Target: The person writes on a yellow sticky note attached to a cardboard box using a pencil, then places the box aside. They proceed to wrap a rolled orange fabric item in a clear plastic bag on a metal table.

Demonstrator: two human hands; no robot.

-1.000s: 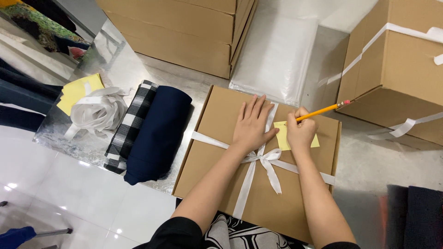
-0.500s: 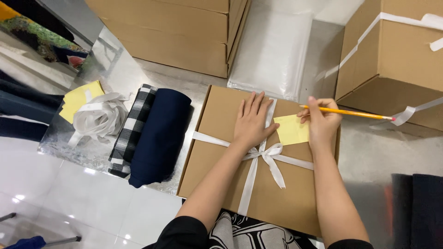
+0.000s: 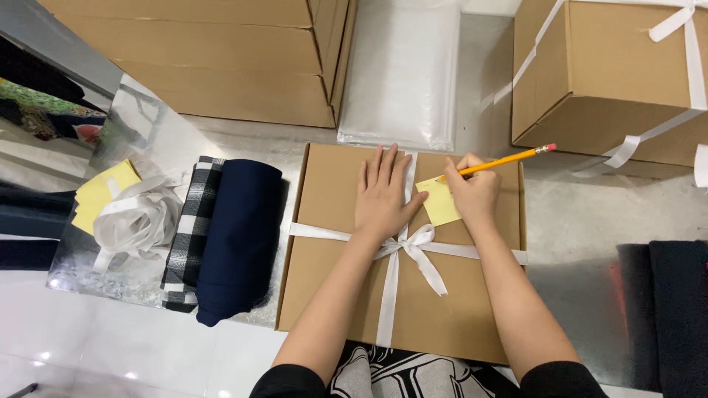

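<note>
A flat cardboard box (image 3: 332, 295), tied crosswise with a white ribbon (image 3: 389, 295) knotted in a bow, lies on the shiny surface (image 3: 575, 221); everything else is placed from it. The left hand (image 3: 383, 195) rests palm down on the box lid just above the bow, fingers (image 3: 383, 166) released and spread flat, touching the cardboard and the upright ribbon strand. Just right of that strand a yellow sticky note (image 3: 440, 203) lies on the lid, its right edge under the right hand (image 3: 472, 193). The right hand's fingers are clenched around a yellow pencil (image 3: 509, 159), whose tip meets the note's upper edge while its eraser end points up and right, past the box edge.

Left of the box lie a rolled navy cloth (image 3: 240, 243) and a black-and-white checked cloth (image 3: 193, 228), then a loose ribbon bundle (image 3: 136, 221) and a pad of yellow notes (image 3: 99, 193). Above the box lies a clear plastic bag (image 3: 402, 74); up and right stands a second ribbon-tied box (image 3: 605, 81).
</note>
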